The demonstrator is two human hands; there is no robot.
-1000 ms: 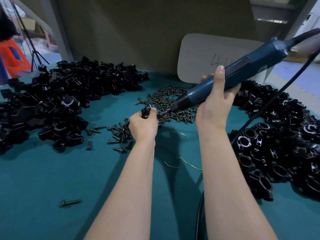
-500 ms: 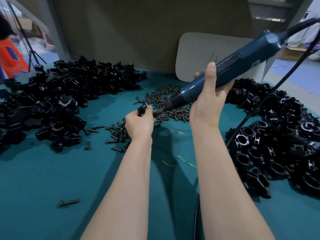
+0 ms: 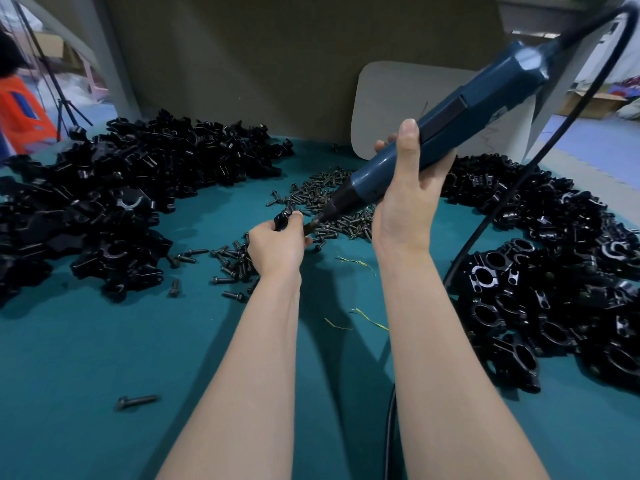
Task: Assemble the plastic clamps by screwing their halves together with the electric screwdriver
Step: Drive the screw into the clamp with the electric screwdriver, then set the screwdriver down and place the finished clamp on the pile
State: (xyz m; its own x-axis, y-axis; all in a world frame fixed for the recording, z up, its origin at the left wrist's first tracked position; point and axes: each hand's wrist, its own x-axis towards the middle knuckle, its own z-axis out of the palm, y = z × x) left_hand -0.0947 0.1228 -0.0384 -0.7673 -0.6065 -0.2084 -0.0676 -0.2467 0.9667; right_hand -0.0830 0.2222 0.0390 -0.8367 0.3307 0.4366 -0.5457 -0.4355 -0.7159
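My left hand grips a small black plastic clamp above the teal table, most of it hidden by my fingers. My right hand holds a blue electric screwdriver tilted down to the left, thumb up along its body. The screwdriver's bit meets the clamp at my left fingertips. A heap of loose black clamp halves lies at the left. Joined clamps are piled at the right. Dark screws lie scattered behind my hands.
The screwdriver's black cable runs from its top down across the right pile and under my right arm. A grey card leans on the brown back wall. One stray screw lies at the near left on the table.
Both hands drifted slightly left and toward me with the clamp and screwdriver. The bit stays against the clamp.
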